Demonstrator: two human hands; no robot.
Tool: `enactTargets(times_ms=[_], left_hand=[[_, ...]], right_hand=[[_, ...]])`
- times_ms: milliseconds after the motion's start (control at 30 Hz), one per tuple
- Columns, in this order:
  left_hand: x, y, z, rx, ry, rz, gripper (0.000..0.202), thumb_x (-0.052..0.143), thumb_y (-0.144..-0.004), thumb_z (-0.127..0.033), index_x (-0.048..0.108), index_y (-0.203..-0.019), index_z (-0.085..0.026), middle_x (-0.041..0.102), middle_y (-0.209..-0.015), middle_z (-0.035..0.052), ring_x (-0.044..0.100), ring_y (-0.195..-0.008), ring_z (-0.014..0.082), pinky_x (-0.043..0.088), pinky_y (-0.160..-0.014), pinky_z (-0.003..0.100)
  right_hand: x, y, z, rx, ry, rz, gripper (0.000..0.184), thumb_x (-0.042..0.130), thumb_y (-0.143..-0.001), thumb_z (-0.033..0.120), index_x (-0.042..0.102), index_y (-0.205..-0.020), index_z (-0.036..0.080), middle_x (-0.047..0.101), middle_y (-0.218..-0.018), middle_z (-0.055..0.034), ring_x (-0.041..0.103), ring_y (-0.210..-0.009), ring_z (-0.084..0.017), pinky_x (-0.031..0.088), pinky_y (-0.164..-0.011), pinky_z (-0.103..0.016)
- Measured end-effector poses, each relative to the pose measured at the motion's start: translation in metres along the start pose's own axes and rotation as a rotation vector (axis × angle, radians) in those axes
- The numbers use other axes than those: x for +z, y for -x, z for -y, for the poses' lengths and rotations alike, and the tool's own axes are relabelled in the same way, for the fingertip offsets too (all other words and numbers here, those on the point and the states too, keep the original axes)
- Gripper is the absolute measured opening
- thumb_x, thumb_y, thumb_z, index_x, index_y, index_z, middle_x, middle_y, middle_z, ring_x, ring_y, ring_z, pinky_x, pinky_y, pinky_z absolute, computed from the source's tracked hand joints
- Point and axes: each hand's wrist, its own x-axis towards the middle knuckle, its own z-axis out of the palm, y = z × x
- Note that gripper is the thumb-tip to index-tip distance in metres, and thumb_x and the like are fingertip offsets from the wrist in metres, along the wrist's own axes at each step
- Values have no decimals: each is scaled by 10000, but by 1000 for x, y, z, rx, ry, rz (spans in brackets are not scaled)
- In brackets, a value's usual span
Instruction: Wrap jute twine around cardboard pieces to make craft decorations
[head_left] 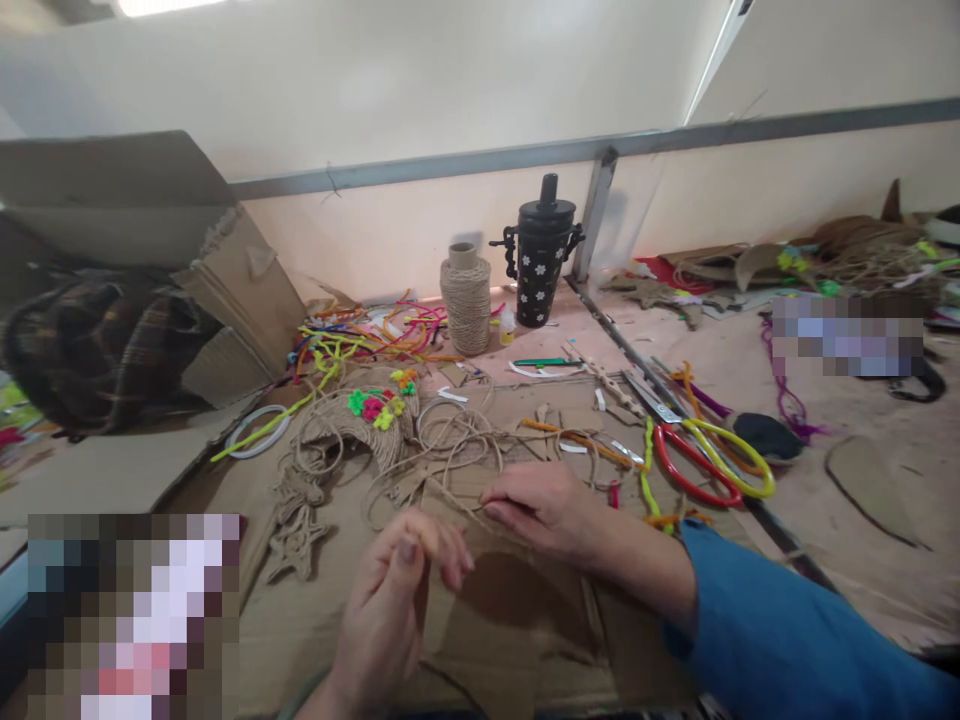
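Observation:
My right hand [544,510] is closed in a pinch on jute twine [457,500], just above the cardboard sheet. To its left, my left hand [401,580] has its fingers curled together with the thumb on top; what lies inside them is hidden. Loose loops of the same twine spread behind both hands. Beyond my left hand lies a twine-covered crescent [345,425] with bright small flowers [379,405] on it. A twine-wrapped star [296,540] hangs off its left end, flat on the cardboard.
A twine spool [466,305] and a black flowered tumbler [541,260] stand at the back. Scissors with red and yellow handles [712,465] lie right. An open cardboard box [247,290] holds a plaid bag [112,350]. Colourful pipe cleaners [330,350] and a green cutter [541,362] lie behind.

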Motion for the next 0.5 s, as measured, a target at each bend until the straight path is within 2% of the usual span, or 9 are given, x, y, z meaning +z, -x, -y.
enactTargets(times_ms=[100,200,367,500], left_hand=[[5,0,-7,8,-75,63,273,584,-868,-375,601,-652,-208,569,-614,-25,540,-669,142,389,-784,278],[7,-2,-7,28,-74,64,353,539,-893,-378,571,-586,-206,508,-524,-38,498,-572,136,372,-835,309],[7,-7,4,-79,31,-81,447,563,-859,-452,504,-485,-215,416,-398,-59,420,-450,128,386,-796,319],[3,-6,6,-197,129,-111,511,542,-844,-530,461,-451,-215,407,-368,-60,406,-427,124,392,-829,341]], right_hand=[[1,0,-2,-6,32,15,361,377,-957,298,655,-774,159,661,-659,-35,568,-601,-125,379,-549,-225],[2,0,-2,-19,50,14,387,364,-964,310,658,-769,152,650,-648,-34,560,-588,-125,373,-542,-231],[2,1,-2,-24,55,33,404,341,-974,324,660,-786,163,643,-646,-24,559,-597,-121,369,-552,-236],[3,2,-3,-13,48,46,391,347,-971,314,668,-806,163,645,-645,-27,564,-591,-120,370,-547,-236]])
